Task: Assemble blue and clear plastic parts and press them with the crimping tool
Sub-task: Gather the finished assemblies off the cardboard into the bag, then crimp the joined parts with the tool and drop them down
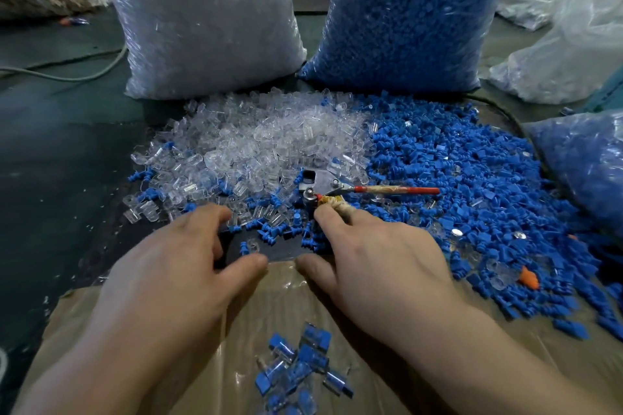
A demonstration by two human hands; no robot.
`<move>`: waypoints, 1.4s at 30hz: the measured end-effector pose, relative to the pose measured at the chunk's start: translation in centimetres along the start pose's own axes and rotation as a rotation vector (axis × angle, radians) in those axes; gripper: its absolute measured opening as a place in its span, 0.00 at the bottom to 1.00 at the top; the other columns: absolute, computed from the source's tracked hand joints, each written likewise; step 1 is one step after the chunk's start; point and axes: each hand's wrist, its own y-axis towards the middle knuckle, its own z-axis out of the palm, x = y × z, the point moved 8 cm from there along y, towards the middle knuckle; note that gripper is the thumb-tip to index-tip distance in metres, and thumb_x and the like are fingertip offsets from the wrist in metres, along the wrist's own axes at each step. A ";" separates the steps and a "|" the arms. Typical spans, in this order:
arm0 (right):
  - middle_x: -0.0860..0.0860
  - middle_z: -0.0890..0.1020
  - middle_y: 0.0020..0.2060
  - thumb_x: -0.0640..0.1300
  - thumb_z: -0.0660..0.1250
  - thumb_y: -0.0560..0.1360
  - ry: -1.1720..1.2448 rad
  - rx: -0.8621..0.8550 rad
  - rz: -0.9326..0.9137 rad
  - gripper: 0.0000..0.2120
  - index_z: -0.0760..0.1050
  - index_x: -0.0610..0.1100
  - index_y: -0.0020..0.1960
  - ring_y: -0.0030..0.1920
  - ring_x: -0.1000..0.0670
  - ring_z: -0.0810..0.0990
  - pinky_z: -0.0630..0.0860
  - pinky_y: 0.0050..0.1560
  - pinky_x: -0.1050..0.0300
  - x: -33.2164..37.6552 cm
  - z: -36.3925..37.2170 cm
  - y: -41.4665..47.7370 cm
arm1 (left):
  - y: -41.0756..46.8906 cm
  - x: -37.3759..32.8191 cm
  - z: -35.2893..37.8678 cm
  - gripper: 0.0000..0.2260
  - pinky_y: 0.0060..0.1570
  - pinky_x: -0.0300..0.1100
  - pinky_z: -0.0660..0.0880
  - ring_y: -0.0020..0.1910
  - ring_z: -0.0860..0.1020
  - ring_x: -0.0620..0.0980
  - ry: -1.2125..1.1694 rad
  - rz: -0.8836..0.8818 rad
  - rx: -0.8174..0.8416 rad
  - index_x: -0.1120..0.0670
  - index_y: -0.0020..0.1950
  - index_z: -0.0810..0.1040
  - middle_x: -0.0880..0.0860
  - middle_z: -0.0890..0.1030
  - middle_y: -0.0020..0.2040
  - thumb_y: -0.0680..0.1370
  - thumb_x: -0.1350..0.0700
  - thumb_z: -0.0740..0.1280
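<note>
left hand [175, 263] hovers loosely spread, holding nothing, over plastic parts [269, 229]. right hand [381, 253] covers the crimping tool [323, 185] handle; grip cannot be told.

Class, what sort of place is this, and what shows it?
Probably a small factory's hand-assembly station: a big plastic sack of clear parts, a sack of blue parts, and a red-handled metal crimping tool among loose heaps.

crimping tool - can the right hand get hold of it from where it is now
Probably yes. The fingertips of the right hand lie at the wrapped handle of the crimping tool, which rests on top of the loose plastic parts with nothing covering it.
</note>
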 end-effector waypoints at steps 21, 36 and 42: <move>0.56 0.72 0.34 0.53 0.66 0.76 -0.009 -0.151 -0.075 0.08 0.72 0.53 0.53 0.27 0.48 0.66 0.47 0.24 0.61 0.0 0.4 0.7 | -0.7 -1.7 0.4 0.04 0.38 0.38 0.71 0.46 0.77 0.33 -0.551 -0.008 -0.122 0.39 0.46 0.80 0.32 0.79 0.48 0.73 0.44 0.69; 0.57 0.57 0.28 0.42 0.71 0.72 0.007 -0.107 0.003 0.18 0.60 0.51 0.40 0.24 0.57 0.53 0.47 0.22 0.60 -0.8 0.9 1.2 | -1.5 -2.0 1.4 0.08 0.35 0.35 0.75 0.40 0.82 0.36 -0.667 -0.053 -0.055 0.33 0.50 0.77 0.35 0.83 0.42 0.74 0.44 0.70; 0.56 0.74 0.34 0.47 0.71 0.73 0.051 -0.085 -0.080 0.13 0.72 0.52 0.55 0.27 0.49 0.73 0.51 0.22 0.60 0.3 0.2 0.5 | -1.4 -2.4 1.3 0.07 0.37 0.38 0.75 0.41 0.81 0.37 -0.719 -0.076 -0.032 0.33 0.49 0.78 0.36 0.83 0.42 0.73 0.43 0.69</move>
